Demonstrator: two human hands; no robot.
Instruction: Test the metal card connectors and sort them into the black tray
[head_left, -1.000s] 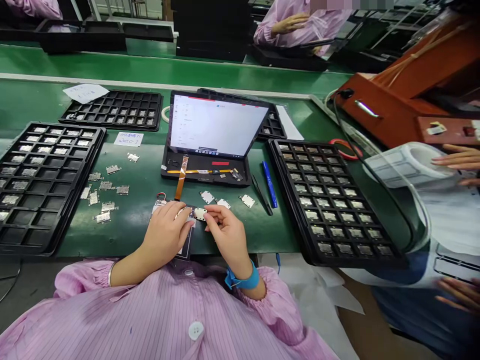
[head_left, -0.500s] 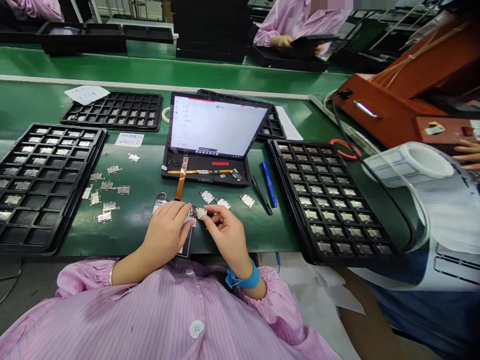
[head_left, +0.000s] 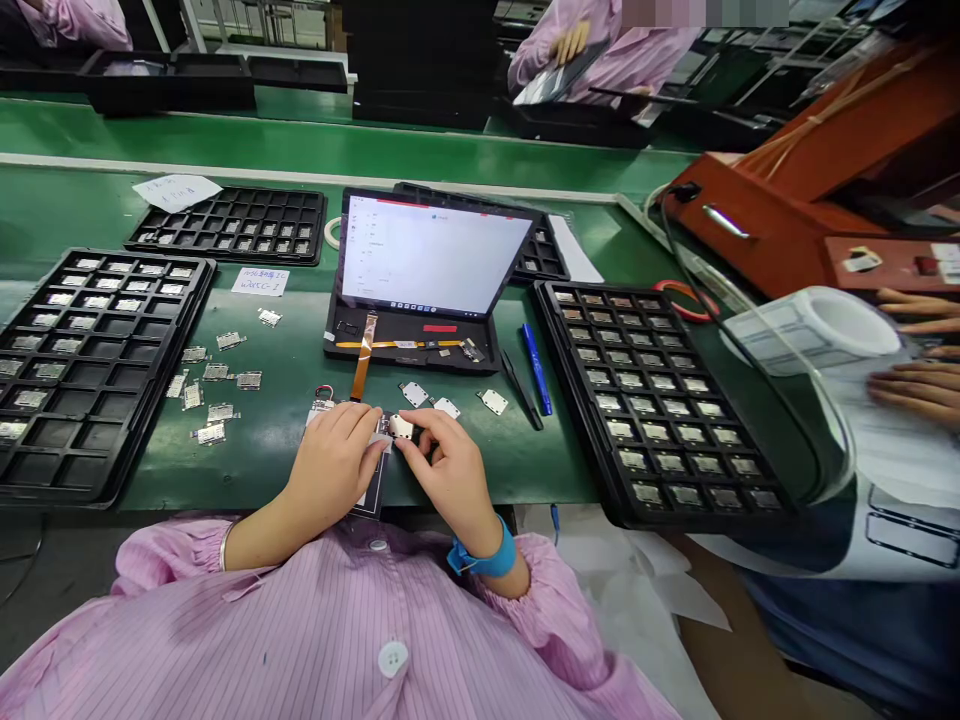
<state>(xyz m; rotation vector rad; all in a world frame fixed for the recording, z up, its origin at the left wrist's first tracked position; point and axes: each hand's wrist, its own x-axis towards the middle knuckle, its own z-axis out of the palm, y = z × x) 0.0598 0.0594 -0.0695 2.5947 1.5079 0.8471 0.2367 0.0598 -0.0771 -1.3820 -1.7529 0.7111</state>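
My left hand (head_left: 334, 450) lies over a circuit board with a black strip (head_left: 371, 495), fingers curled and thumb pressed toward its right edge. Most of that board is hidden beneath the hand. An orange flat ribbon cable (head_left: 364, 360) runs from it up to a screen (head_left: 435, 255) propped in a black tray. My right hand (head_left: 448, 465) pinches a small white circuit board (head_left: 400, 427) at its right side, close to my left thumb. The contact between the two boards is too small to make out. More small boards (head_left: 414, 394) lie just beyond my right fingers.
Loose small modules (head_left: 216, 372) lie on the left. Compartment trays with modules stand at left (head_left: 97, 375) and right (head_left: 660, 400). Tweezers (head_left: 521, 390) and a blue marker (head_left: 537, 370) lie right of the screen. A co-worker's hand (head_left: 919, 385) rests on a plastic sheet at far right.
My right thumb and fingers have shifted slightly at the small board; my left hand stays put. Across the bench, a co-worker has raised and tilted a flat panel. Another person's hand at right reaches further in.
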